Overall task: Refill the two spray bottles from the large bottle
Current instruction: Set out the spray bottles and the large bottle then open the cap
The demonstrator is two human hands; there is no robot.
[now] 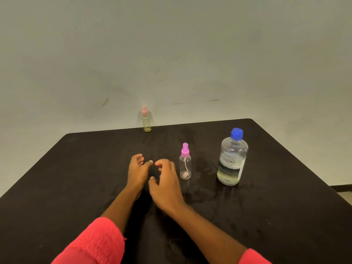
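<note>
Big bottle [232,157], blue cap on, stands upright on the black table [76,178], right side, part full. Purple-top spray bottle [185,162] is upright to its left, approx empty. Pink-top spray bottle [146,120] is at the far edge. My left hand [137,170] & right hand [165,180] are mid-table, fingers loose, holding nothing.

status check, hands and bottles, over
Open and empty: left hand, right hand. Near right hand, purple-topped spray bottle; pink-topped spray bottle at far edge. Capped large bottle part full. Nothing in the way.
</note>
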